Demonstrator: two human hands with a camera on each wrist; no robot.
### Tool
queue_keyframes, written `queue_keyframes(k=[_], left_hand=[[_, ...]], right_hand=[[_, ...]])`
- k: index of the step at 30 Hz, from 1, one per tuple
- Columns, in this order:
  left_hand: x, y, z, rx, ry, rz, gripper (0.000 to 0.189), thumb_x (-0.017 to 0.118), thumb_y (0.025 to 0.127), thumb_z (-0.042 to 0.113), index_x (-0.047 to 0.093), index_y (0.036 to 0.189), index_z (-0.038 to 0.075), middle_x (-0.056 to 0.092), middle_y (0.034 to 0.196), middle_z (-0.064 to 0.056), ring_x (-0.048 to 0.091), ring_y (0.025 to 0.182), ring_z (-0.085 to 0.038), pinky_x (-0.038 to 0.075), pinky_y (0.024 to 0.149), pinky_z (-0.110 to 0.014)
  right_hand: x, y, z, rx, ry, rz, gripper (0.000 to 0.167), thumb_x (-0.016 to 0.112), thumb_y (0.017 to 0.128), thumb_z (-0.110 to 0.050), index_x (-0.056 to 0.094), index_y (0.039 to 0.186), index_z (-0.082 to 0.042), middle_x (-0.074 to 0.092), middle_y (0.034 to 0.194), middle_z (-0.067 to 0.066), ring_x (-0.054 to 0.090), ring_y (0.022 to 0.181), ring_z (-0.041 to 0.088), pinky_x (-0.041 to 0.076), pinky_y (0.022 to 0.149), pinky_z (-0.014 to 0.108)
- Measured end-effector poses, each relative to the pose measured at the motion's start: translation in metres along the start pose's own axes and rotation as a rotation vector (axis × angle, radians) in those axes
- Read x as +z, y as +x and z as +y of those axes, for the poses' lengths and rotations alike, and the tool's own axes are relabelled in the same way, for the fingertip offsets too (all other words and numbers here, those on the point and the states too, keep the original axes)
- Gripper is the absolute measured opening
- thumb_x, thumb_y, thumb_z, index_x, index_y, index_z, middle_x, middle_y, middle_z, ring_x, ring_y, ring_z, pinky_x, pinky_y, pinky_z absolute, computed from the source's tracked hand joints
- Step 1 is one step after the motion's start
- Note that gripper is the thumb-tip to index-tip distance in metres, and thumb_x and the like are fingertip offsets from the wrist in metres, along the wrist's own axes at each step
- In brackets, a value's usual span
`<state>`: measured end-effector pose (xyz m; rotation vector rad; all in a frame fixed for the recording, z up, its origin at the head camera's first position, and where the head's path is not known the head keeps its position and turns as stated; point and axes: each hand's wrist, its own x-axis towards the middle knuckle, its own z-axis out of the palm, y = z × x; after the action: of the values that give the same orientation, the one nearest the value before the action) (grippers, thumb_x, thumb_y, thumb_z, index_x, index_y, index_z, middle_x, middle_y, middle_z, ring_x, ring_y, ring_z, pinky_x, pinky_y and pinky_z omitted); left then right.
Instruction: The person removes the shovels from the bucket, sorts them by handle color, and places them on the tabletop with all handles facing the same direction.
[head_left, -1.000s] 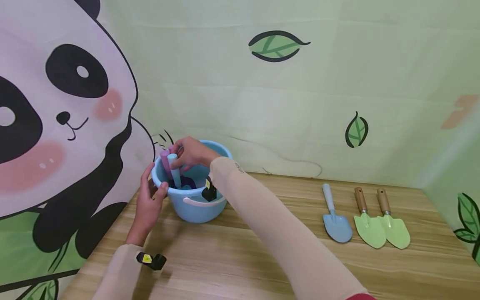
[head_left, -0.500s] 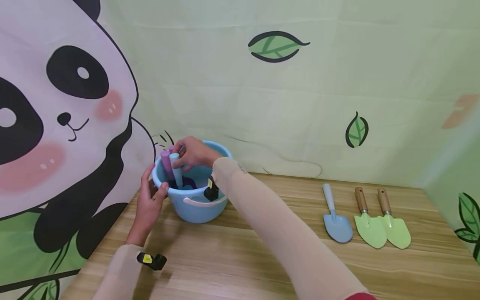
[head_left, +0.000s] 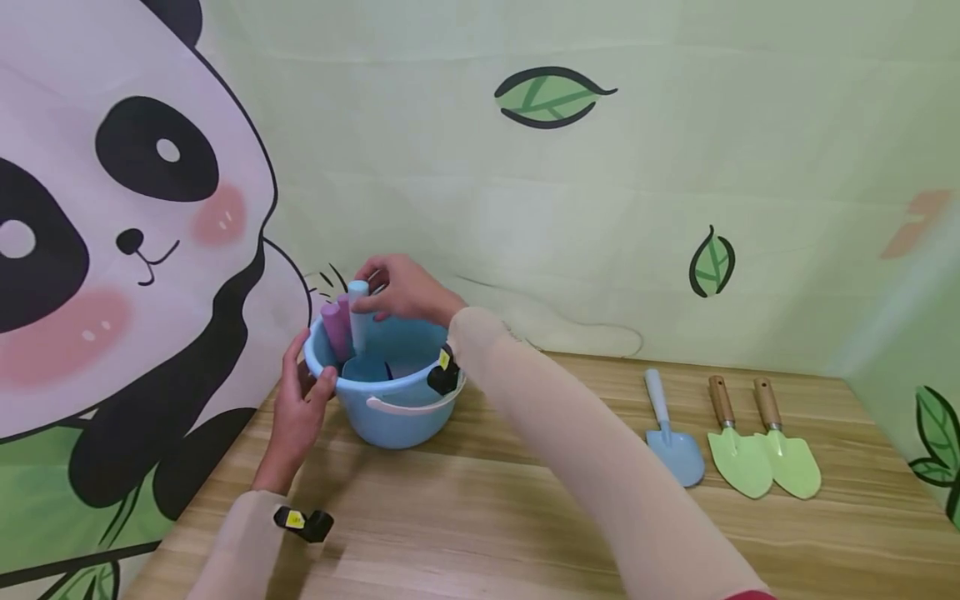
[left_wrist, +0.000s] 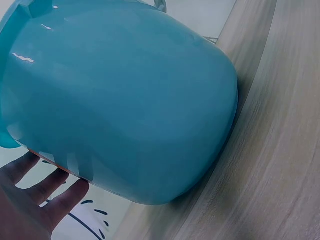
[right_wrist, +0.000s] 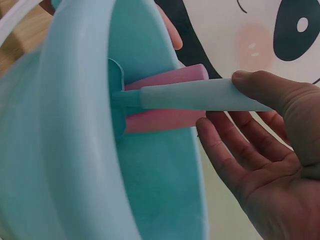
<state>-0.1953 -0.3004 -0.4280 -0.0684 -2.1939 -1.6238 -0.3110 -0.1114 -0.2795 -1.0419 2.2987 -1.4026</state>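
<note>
A light-blue bucket (head_left: 397,417) stands on the table, its white handle hanging down in front. My left hand (head_left: 296,412) holds the bucket's left side, thumb at the rim and fingers along the outer wall; the left wrist view shows those fingers (left_wrist: 70,197) against it. My right hand (head_left: 412,289), over the bucket, pinches the pale-blue handle of a trowel (right_wrist: 185,95) between thumb and fingers. The trowel stands nearly upright, its blue blade (head_left: 365,367) inside the bucket. Two purple handles (head_left: 335,329) lean beside it; their lower ends are mostly hidden.
To the right on the wooden table (head_left: 465,533) lie a blue trowel (head_left: 675,454) and two green trowels with wooden handles, a left one (head_left: 738,458) and a right one (head_left: 795,462), blades overlapping. A panda-printed backdrop (head_left: 420,167) rises close behind the bucket.
My right hand has risen and shifted a little right, lifting the pale-blue handle; the trowel's blade now shows higher inside the bucket. The left hand stays at the bucket's side.
</note>
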Motion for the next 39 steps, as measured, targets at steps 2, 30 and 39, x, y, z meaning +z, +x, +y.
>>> queue_keyframes(k=[2, 30, 39], left_hand=[[0.001, 0.000, 0.000, 0.002, 0.006, 0.003, 0.072, 0.056, 0.106, 0.032, 0.014, 0.165, 0.033, 0.030, 0.165, -0.014, 0.038, 0.145, -0.043, 0.044, 0.104, -0.058], [0.001, -0.003, 0.001, 0.042, -0.012, 0.015, 0.070, 0.054, 0.106, 0.023, 0.017, 0.165, 0.029, 0.035, 0.162, -0.015, 0.041, 0.143, -0.041, 0.049, 0.088, -0.012], [0.002, -0.004, 0.001, 0.044, -0.023, 0.021, 0.069, 0.054, 0.106, 0.022, 0.018, 0.165, 0.028, 0.036, 0.161, -0.016, 0.043, 0.142, -0.040, 0.050, 0.088, -0.012]], right_hand=[[-0.004, -0.002, -0.001, -0.018, 0.001, 0.019, 0.035, 0.078, 0.092, -0.016, 0.063, 0.122, -0.006, 0.067, 0.114, 0.010, 0.069, 0.097, 0.022, 0.062, 0.082, 0.035], [-0.079, -0.045, -0.027, -0.302, 0.229, 0.335, 0.038, 0.078, 0.093, -0.014, 0.063, 0.127, -0.004, 0.073, 0.113, 0.010, 0.072, 0.098, 0.024, 0.063, 0.081, 0.038], [-0.112, -0.066, -0.041, -0.331, 0.219, 0.440, 0.037, 0.079, 0.092, -0.016, 0.065, 0.124, -0.006, 0.072, 0.109, 0.011, 0.072, 0.094, 0.026, 0.062, 0.083, 0.040]])
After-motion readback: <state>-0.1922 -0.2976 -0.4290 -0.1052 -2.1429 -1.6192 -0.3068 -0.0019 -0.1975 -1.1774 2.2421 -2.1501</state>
